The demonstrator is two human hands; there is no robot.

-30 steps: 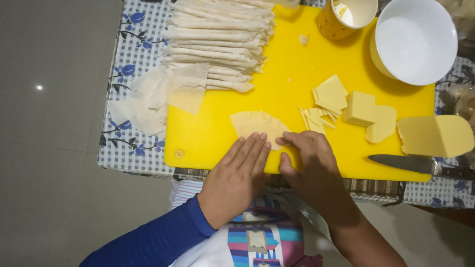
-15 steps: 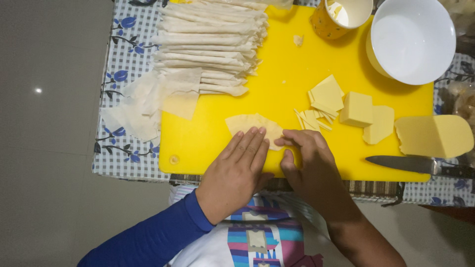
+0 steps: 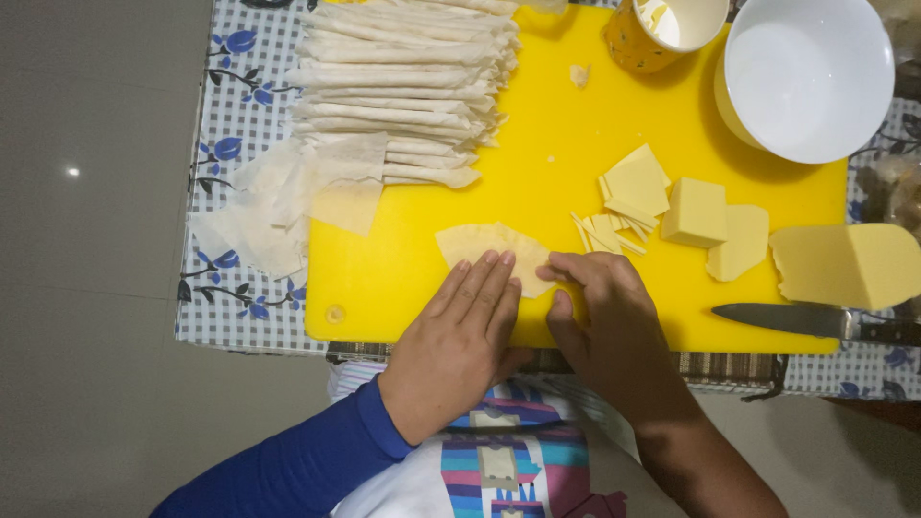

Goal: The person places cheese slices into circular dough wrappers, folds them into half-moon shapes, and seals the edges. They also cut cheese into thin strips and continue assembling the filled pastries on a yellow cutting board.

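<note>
A thin pale wrapper sheet (image 3: 480, 244) lies on the yellow cutting board (image 3: 537, 173) near its front edge. My left hand (image 3: 460, 336) presses flat on the near part of the sheet, fingers together. My right hand (image 3: 600, 312) pinches the sheet's right edge between thumb and fingers. Just right of the hands lie thin cheese strips (image 3: 604, 233), cheese slices (image 3: 635, 182) and a cheese cube (image 3: 696, 211).
A stack of rolled wrappers (image 3: 403, 86) fills the board's far left, with loose wrapper sheets (image 3: 278, 206) beside it. A white bowl (image 3: 806, 77) and a yellow cup (image 3: 662, 29) stand far right. A large cheese block (image 3: 849, 264) and a knife (image 3: 815, 321) lie right.
Both hands stay on the wrapper sheet; the fingers have shifted only slightly along its near edge.
</note>
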